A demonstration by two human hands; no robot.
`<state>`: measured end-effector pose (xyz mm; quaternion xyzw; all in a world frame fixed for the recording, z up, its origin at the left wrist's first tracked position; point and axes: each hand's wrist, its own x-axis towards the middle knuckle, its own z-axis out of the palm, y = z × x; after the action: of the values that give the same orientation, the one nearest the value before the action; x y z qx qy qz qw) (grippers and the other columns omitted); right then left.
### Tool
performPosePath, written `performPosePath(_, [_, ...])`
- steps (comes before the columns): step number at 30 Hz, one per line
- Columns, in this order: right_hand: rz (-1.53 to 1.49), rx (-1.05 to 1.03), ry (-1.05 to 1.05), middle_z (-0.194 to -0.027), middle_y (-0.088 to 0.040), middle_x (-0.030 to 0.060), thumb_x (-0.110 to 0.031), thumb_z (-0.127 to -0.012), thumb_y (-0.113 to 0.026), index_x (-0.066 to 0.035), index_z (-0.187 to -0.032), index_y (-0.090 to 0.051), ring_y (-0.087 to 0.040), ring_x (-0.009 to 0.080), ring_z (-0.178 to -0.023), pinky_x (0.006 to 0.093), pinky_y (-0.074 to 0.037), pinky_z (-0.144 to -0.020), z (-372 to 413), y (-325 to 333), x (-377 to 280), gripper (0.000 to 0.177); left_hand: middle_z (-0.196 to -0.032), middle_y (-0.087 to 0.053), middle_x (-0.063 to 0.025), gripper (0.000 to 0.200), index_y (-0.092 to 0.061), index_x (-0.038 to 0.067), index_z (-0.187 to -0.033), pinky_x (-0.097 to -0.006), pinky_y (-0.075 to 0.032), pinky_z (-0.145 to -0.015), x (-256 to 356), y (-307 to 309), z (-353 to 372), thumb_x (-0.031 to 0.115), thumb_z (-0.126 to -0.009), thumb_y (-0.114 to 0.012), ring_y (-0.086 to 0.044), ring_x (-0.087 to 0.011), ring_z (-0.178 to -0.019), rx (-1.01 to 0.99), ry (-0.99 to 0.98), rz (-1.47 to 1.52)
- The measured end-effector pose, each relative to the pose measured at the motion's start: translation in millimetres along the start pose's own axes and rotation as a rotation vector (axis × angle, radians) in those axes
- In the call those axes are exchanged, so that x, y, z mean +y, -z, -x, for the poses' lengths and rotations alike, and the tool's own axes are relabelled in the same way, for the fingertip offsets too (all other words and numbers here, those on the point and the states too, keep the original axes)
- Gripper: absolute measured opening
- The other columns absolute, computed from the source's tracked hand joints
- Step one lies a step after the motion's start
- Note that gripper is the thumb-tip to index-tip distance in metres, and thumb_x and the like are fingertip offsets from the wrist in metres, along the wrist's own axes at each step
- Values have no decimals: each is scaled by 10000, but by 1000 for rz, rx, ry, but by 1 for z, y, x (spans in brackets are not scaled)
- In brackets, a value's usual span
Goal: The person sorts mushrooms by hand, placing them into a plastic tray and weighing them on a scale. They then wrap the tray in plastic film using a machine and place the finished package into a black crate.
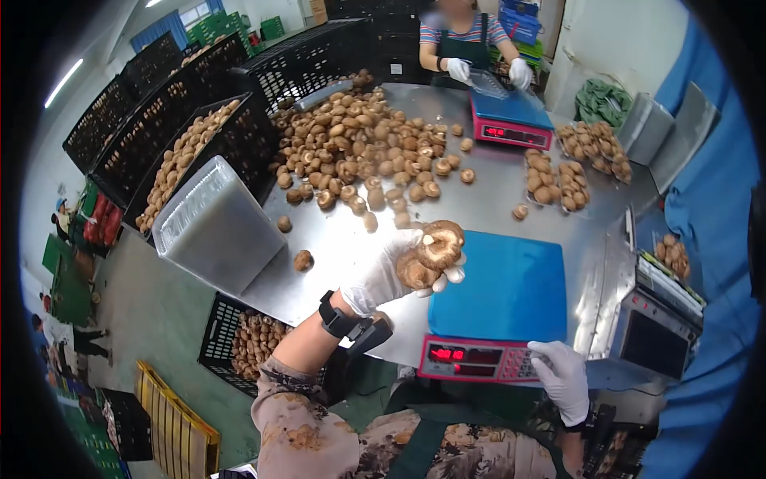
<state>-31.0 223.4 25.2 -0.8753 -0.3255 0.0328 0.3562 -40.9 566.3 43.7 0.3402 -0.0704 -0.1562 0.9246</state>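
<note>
My left hand [388, 267], white-gloved with a black strap at the wrist, is closed around shiitake mushrooms [441, 245], one showing its pale underside and stem. It holds them above the metal table, beside the left edge of a scale's blue platform [503, 279]. My right hand [564, 379], also gloved, has its fingers apart with nothing in them, fingertips right at the keypad [517, 365] of that pink-framed scale. Red digits glow on the scale's display [463, 355]. Beyond my left hand, a large heap of shiitake [351, 136] covers the table's far left part.
A stack of clear trays [215, 227] stands at the left. Across the table, a gloved co-worker [463, 48] handles a clear tray [488, 84] over a second scale [511, 120]. Packed mushroom trays [594, 148] lie far right, near a label machine [650, 335]. Black crates [199, 152] line the left.
</note>
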Motion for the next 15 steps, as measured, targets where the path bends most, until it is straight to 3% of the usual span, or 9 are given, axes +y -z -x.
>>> performPosePath(2, [-83,22,94,-767,-610,92,-10,-770,-637,-29,-987,-635,-604,194,-663,294,-464,-605,12,10,16,217,-986,-623,-235,470,-491,-33,-1188,-244,-498,-500,-22,-9,-8,354,-925,-445,-636,-217,-713,45,-22,135])
performPosePath(4, [-108,29,78,-746,-616,85,-37,-755,-660,-56,-947,-636,-613,228,-676,338,-464,-617,25,14,28,195,-984,-626,-212,433,-487,-33,-1186,-235,-484,-487,-31,-12,-9,314,-930,-453,-632,-216,-707,200,-69,22])
performPosePath(6, [-86,40,-5,-749,-617,89,-21,-757,-649,-50,-943,-636,-616,232,-671,334,-472,-611,37,15,45,189,-993,-632,-165,372,-530,-16,-1137,-225,-473,-511,-31,-3,-2,288,-927,-480,-623,-191,-706,320,-191,-462])
performPosePath(7, [-101,27,-37,-747,-613,94,-16,-761,-646,-41,-949,-637,-616,225,-662,322,-478,-611,41,12,54,190,-964,-640,-112,346,-580,0,-1070,-230,-462,-542,-22,-9,11,302,-912,-517,-604,-157,-712,601,-98,-773])
performPosePath(8, [-108,-1,-13,-747,-613,94,-16,-761,-646,-41,-949,-637,-616,225,-662,322,-478,-611,44,10,56,190,-924,-648,-90,372,-615,10,-1039,-242,-463,-596,-20,1,22,342,-888,-540,-585,-134,-709,725,-58,-960])
performPosePath(10, [-142,-15,-75,-749,-609,95,-15,-770,-640,-31,-967,-633,-614,213,-662,311,-478,-616,45,7,58,198,-850,-661,-50,432,-638,-7,-1020,-228,-466,-615,-14,40,45,379,-830,-600,-592,-103,-730,936,-61,-1058])
performPosePath(12, [-168,-34,-87,-747,-600,97,-16,-778,-635,-23,-978,-630,-608,201,-661,302,-474,-614,41,-1,60,201,-853,-680,-93,492,-643,-4,-1007,-265,-484,-665,-6,95,70,423,-764,-624,-626,-152,-763,1156,6,-1174])
performPosePath(14, [-159,-56,-87,-750,-597,98,-20,-781,-635,-21,-979,-629,-598,199,-664,297,-467,-611,30,-7,57,198,-886,-668,-165,470,-641,-7,-983,-342,-485,-726,6,101,96,411,-780,-571,-644,-284,-815,1415,180,-1590])
performPosePath(15, [-168,-64,-90,-757,-590,94,-28,-791,-638,-16,-974,-632,-574,178,-654,281,-454,-604,24,-10,56,183,-877,-660,-190,470,-642,-4,-967,-356,-481,-747,12,88,110,414,-762,-576,-641,-310,-845,1411,192,-1598])
